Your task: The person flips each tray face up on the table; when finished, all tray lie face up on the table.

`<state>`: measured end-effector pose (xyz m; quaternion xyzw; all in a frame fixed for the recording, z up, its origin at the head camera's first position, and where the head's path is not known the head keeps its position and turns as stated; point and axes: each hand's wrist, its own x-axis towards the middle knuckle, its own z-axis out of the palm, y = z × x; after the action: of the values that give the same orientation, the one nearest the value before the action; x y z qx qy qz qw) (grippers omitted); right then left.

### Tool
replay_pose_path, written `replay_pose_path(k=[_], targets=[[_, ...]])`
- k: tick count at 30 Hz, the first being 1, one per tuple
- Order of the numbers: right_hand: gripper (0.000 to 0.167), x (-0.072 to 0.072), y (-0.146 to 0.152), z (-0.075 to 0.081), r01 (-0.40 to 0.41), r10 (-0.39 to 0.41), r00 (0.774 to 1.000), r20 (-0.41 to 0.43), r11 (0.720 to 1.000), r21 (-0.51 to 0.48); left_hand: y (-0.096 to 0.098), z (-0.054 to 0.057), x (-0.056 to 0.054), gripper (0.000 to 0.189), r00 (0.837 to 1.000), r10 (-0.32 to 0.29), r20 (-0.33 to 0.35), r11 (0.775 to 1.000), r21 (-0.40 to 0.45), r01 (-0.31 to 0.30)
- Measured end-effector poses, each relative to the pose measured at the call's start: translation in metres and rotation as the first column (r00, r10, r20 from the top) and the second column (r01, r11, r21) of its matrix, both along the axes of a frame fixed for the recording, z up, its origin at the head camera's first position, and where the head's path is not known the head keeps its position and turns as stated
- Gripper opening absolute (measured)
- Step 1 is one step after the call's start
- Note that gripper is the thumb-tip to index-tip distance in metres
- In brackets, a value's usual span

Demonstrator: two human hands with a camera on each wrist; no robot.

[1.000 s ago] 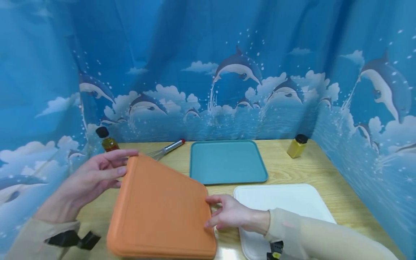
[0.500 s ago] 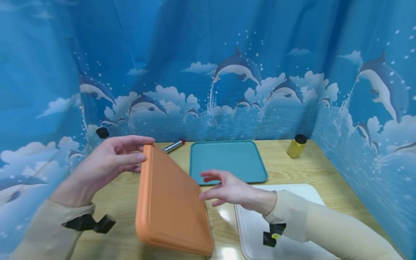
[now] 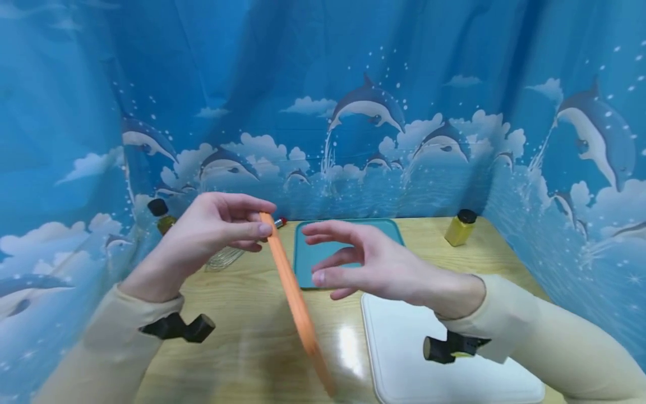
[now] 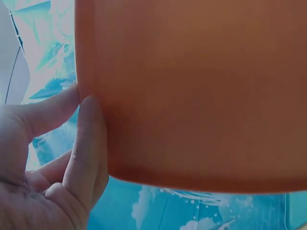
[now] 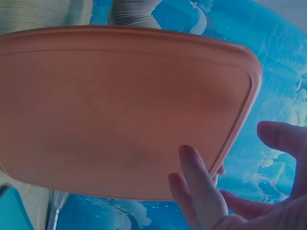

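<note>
My left hand [image 3: 222, 230] pinches the upper edge of an orange rectangular tray [image 3: 295, 294] between thumb and fingers. The tray stands on edge, seen nearly side-on in the head view, slanting down toward the lower right. In the left wrist view its broad face, the orange tray [image 4: 192, 96], fills most of the frame beside the gripping fingers. To its right my right hand [image 3: 370, 261] hovers with fingers spread and loosely bent, holding nothing. The right wrist view shows that hand's fingers [image 5: 201, 184] overlapping the tray's face near a rounded corner.
A teal tray [image 3: 303, 255] lies at the back centre of the wooden table [image 3: 227, 325]. A white board [image 3: 429, 348] is at the front right, under the right forearm. A yellow bottle [image 3: 460, 229], a whisk [image 3: 224, 258] and a dark-capped bottle [image 3: 160, 213] stand or lie farther back.
My left hand has moved right and up, turning the orange tray from face-on to edge-on. The right hand has let go of its right edge and risen.
</note>
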<state>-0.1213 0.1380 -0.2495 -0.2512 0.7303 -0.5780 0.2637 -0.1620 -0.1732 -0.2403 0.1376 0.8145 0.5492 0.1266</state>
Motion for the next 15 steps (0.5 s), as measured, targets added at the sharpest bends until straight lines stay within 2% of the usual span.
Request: replay_pose_path(k=[5,11,15], targets=[[0.068,0.004,0.0,0.013,-0.032,0.032,0.999,-0.026,0.999,0.019,0.017,0.001,-0.004,0.046,0.999,0.014,-0.042,1.0,-0.006,-0.014],[0.068,0.002,0.002,0.018,-0.041,0.052,0.986,-0.156,0.996,0.074,0.034,0.001,-0.011,0.042,0.998,0.027,-0.054,1.0,-0.013,-0.028],[0.061,-0.002,0.002,0.018,-0.016,0.031,0.981,-0.19,0.997,0.079,0.04,0.002,-0.017,0.041,0.998,0.034,-0.056,0.999,-0.027,-0.036]])
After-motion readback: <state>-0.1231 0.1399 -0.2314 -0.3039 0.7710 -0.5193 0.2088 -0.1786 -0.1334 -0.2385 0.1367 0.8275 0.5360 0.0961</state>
